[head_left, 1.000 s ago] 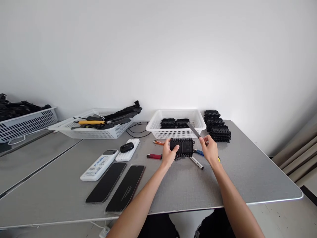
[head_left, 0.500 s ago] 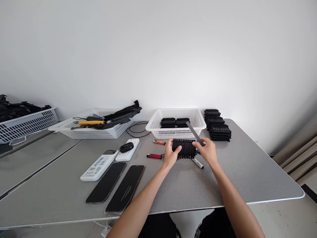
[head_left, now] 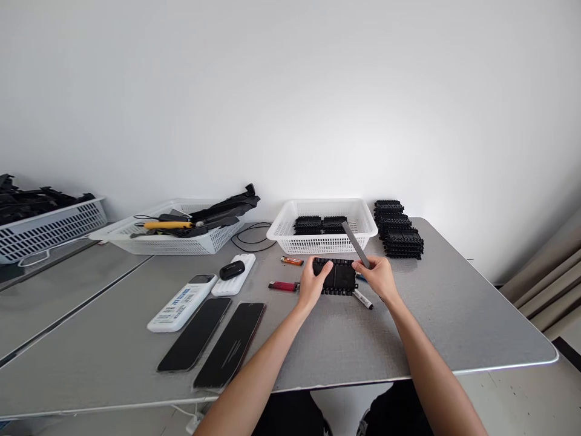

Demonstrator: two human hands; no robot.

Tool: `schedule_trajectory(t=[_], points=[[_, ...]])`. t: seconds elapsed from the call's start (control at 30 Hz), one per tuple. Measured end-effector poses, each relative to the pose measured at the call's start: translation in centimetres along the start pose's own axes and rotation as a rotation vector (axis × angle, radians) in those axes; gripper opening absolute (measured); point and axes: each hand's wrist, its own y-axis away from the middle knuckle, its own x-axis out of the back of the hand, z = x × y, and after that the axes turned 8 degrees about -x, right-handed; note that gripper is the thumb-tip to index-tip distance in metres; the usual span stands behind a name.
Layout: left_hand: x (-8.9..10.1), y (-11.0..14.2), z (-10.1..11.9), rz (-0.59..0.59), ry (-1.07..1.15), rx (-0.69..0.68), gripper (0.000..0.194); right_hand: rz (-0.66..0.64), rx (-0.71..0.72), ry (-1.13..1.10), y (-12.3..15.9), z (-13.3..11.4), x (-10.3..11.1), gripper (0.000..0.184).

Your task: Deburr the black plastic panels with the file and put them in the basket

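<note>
A black rectangular plastic part (head_left: 341, 280) with toothed edges is held just above the table. My left hand (head_left: 313, 283) is closed on its left side, thumb across the face. In my right hand (head_left: 379, 277) is a flat grey metal strip (head_left: 354, 243), possibly a file, pointing up and to the left. The right fingertips also reach the upper right corner of the black part. Under and beside the hands lie a white marker pen (head_left: 363, 299), a red lighter (head_left: 283, 286) and an orange lighter (head_left: 292, 261).
A white basket (head_left: 323, 244) behind the hands contains similar black parts; stacks of them (head_left: 403, 241) stand at its right. Leftward are two phones (head_left: 195, 334), white power banks (head_left: 182, 304), a black mouse-like object (head_left: 232, 269), a cable (head_left: 254, 249) and a basket with tools (head_left: 190, 244).
The black part has dropped slightly and shifted left, and its tilt has changed. My left thumb now sits higher on it. The metal strip stays in my right hand, lowered a little.
</note>
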Motion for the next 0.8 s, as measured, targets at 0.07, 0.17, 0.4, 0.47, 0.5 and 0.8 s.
schedule_trajectory(t=[0.07, 0.17, 0.4, 0.47, 0.5, 0.8], points=[[-0.2, 0.0, -0.1, -0.002, 0.072, -0.016, 0.038, 0.013, 0.009, -0.015, -0.1, 0.0, 0.1, 0.038], [-0.5, 0.1, -0.3, 0.01, 0.216, 0.0, 0.037, 0.039, 0.016, -0.032, -0.2, 0.0, 0.3, 0.042], [-0.4, -0.1, 0.0, 0.072, 0.536, 0.237, 0.033, -0.102, -0.039, -0.132, 0.2, -0.2, -0.1, 0.052], [-0.4, -0.2, 0.2, 0.056, 0.606, 0.236, 0.032, -0.135, -0.06, -0.163, 0.3, -0.3, -0.3, 0.051], [-0.4, -0.3, 0.4, 0.046, 0.629, 0.233, 0.031, -0.145, -0.078, -0.189, 0.3, -0.3, -0.4, 0.05], [-0.5, 0.5, 1.5, -0.179, 0.489, 0.229, 0.045, -0.047, -0.157, -0.378, 0.0, -0.6, 0.3, 0.045]])
